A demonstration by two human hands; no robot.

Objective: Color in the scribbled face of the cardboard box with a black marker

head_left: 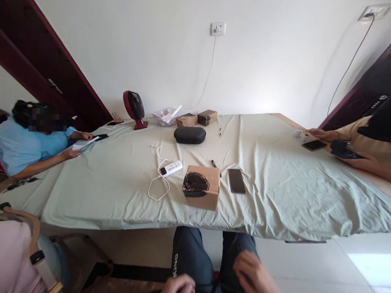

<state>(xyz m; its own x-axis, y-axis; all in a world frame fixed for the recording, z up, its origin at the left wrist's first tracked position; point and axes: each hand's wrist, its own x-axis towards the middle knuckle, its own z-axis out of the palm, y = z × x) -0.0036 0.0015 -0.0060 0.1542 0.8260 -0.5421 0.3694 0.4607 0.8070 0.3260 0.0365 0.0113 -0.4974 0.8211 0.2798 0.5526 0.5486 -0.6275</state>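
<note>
Low at the bottom edge, my left hand (pixel 181 283) rests by my lap with its fingers curled in; the frame cuts off part of it. Over my right thigh is my right hand (pixel 252 272), slightly blurred, its fingers loosely bent with a gap between them and nothing seen in them. Both hands are below the table edge, apart from everything on the cloth. Nearest on the table stands a cardboard box (pixel 210 187) with black scribbling on it. A dark smartphone (pixel 237 181) lies to its right, and a black marker (pixel 214 163) lies partly behind the box.
A white power bank (pixel 171 168) with a white cable (pixel 149 191) lies left of the box. Farther back are a black zip case (pixel 190 135), two small boxes (pixel 207 117), a plastic tray (pixel 157 118) and a red fan (pixel 134 108). People sit at both table ends.
</note>
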